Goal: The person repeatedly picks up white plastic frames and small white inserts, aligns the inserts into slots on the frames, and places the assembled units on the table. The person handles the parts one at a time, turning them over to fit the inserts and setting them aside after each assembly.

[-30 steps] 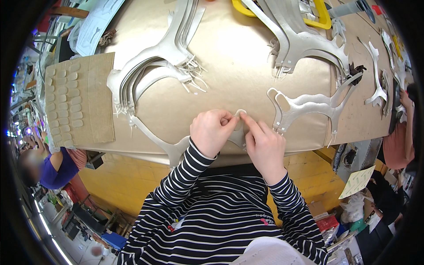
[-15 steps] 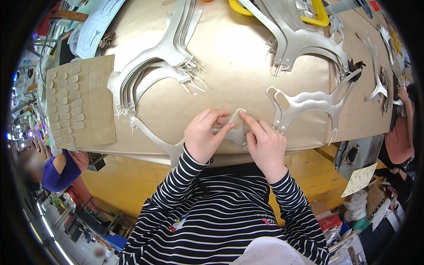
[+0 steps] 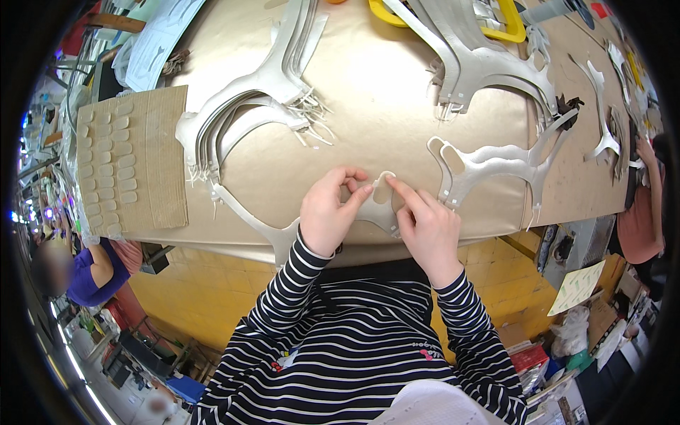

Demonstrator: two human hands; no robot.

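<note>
A pale, leather-like shoe-upper piece (image 3: 381,212) lies at the table's near edge, its looped tip pointing away from me. My left hand (image 3: 328,214) pinches the left rim of that loop between thumb and fingertips; whether something small is in the pinch I cannot make out. From the other side, the index fingertip of my right hand (image 3: 431,230) presses on the top of the loop, with the other fingers curled. My left hand and wrist hide part of the piece, whose long strap (image 3: 248,225) reaches out to the left.
Stacked pale uppers (image 3: 265,81) lie far left, with another stack (image 3: 485,67) far right. More looped uppers (image 3: 489,166) rest right of my hand. Cardboard (image 3: 166,159) holds rows of small oval pads (image 3: 122,147). A yellow-rimmed tray (image 3: 516,25) stands behind.
My left hand has shifted slightly up and right along the loop's rim, and more of the loop's opening shows. The right hand has barely moved.
</note>
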